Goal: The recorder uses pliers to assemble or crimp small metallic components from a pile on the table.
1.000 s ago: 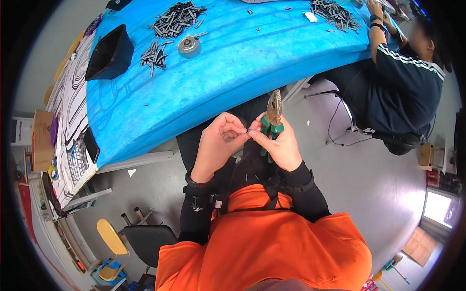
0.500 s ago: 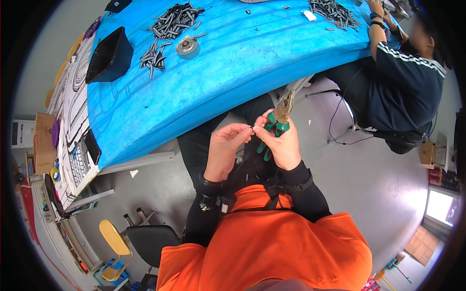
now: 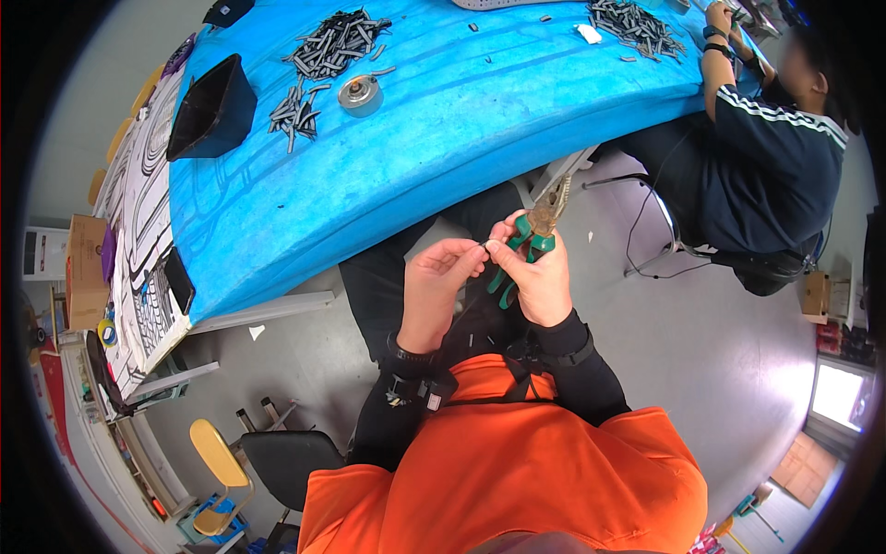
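Over my lap, both hands meet fingertip to fingertip. My left hand (image 3: 432, 291) is closed in a pinch on a small dark piece (image 3: 484, 246), too small to name its kind. My right hand (image 3: 543, 286) is closed around combination pliers (image 3: 546, 214) with green handles, their worn metal jaws pointing up and away from me. The thumb and forefinger of that same hand also reach the small dark piece. The piece's far end is hidden by the fingers.
A blue-covered table (image 3: 443, 120) lies ahead, bearing a pile of short dark tubes (image 3: 337, 44), a smaller heap (image 3: 295, 115), a round metal burner (image 3: 360, 94) and a black bin (image 3: 212, 109). Another person (image 3: 775, 175) sits at the right. A black chair (image 3: 291, 466) stands behind left.
My hands have shifted very slightly to the right, still pinched together. The pliers have tilted a little to the right in my right hand.
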Demonstrator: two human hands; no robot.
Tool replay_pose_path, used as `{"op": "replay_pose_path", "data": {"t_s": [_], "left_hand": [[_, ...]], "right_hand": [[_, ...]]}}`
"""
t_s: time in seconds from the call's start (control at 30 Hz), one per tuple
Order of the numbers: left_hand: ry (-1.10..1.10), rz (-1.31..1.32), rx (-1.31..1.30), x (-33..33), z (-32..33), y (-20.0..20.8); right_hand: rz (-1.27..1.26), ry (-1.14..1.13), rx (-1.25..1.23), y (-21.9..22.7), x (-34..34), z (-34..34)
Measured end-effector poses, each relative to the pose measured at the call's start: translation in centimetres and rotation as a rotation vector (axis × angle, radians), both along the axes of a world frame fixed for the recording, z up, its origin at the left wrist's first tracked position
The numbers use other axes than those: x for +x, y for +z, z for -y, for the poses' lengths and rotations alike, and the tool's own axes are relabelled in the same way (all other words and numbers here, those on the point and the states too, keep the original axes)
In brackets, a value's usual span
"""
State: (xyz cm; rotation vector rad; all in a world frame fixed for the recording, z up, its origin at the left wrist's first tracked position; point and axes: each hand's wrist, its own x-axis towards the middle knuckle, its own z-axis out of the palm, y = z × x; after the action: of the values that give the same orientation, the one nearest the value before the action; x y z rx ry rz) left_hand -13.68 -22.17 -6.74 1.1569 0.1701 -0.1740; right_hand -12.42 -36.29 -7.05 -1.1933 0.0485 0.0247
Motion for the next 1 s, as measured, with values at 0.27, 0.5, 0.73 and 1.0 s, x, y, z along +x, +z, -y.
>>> {"op": "replay_pose_path", "data": {"t_s": [0.27, 0.5, 0.73, 1.0], "left_hand": [[0.033, 0.102, 0.143, 0.5, -0.9, 1.0], [0.439, 0.314, 0.867, 8.2, -8.9, 5.0], [0.307, 0.415, 1.130, 16.7, -13.4, 7.6], [0.244, 0.341, 1.198, 19.1, -12.5, 8.3]], "right_hand": [[-0.024, 0.013, 0.133, -0.2, 0.1, -0.5], [-0.100, 0.073, 0.086, -1.3, 0.1, 1.6], [-0.151, 0.098, -0.009, -1.6, 0.1, 1.5], [-0.162, 0.104, -0.045, -2.0, 0.2, 1.8]]}}
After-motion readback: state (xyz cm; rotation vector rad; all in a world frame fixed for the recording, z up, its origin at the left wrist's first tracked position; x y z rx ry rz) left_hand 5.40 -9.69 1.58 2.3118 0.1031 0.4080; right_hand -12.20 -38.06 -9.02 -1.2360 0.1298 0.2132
